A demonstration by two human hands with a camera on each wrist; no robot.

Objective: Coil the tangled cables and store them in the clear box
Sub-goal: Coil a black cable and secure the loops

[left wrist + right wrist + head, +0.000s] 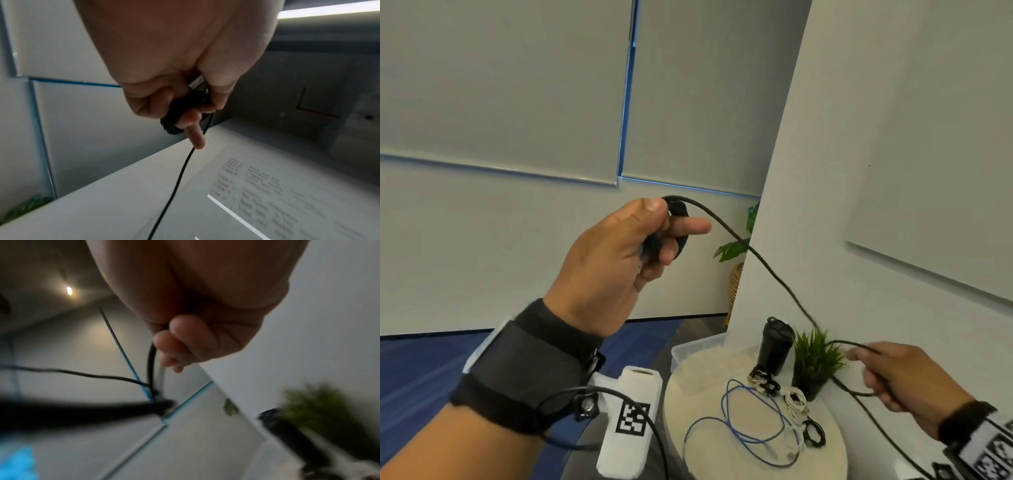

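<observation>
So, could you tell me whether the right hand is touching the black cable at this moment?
Touching. The head view shows the right hand with its fingers curled round the black cable, and the right wrist view shows the cable running out from under the curled fingers.

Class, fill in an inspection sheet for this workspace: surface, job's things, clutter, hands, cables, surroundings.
Surface: round white table.
Job's things: black cable in the air between both hands; clear box at the table's far edge.
Clutter: black bottle, potted plant.
Hands: left hand holds a small coil; right hand grips the loose length.
Cables: blue cable loose, small bundles beside it.
Surroundings: blinds, whiteboard.
</observation>
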